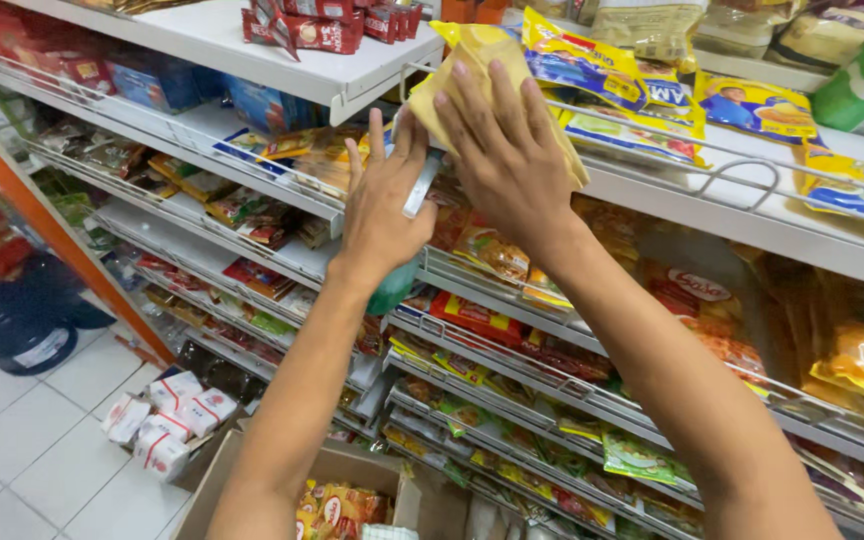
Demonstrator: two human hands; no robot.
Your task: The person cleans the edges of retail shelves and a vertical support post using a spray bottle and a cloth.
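My right hand [502, 150] lies flat on a yellow cloth [477, 50] and presses it against the front edge of the upper white shelf [652, 190]. My left hand [382, 200] is just left of it, fingers pointing up along the shelf end. It seems to hold a green spray bottle [395, 288], whose body hangs below the wrist and whose white nozzle [420, 187] shows beside the palm. Yellow snack bags [602, 70] lie on the shelf right behind the cloth.
Several wire-fronted shelves of snack packets [472, 320] run below and to both sides. An open cardboard box [352, 470] with yellow packets stands under my arms. White packs [167, 420] lie on the tiled floor at left, near a dark jug [22, 320].
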